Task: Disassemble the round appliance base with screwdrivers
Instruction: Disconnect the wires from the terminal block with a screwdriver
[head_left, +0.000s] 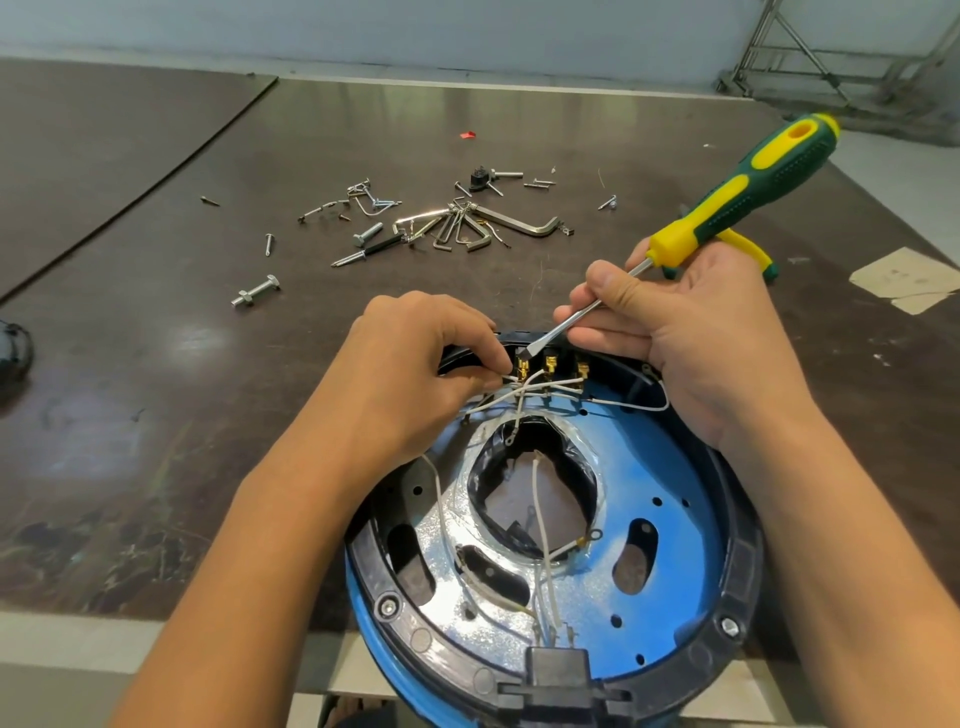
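Three brass spade terminals (550, 365) still sit at the far rim of the round base (675, 499), which rests on the table's near edge. Our left hand (415, 358) pinches the wires (498, 395) at the leftmost one; our right hand (691, 332) grips the flathead screwdriver (727, 208) by its shank, tip prying there. Loose screws (363, 228) lie beyond, so we judge ourselves midway; two rim screws (388, 607) remain.
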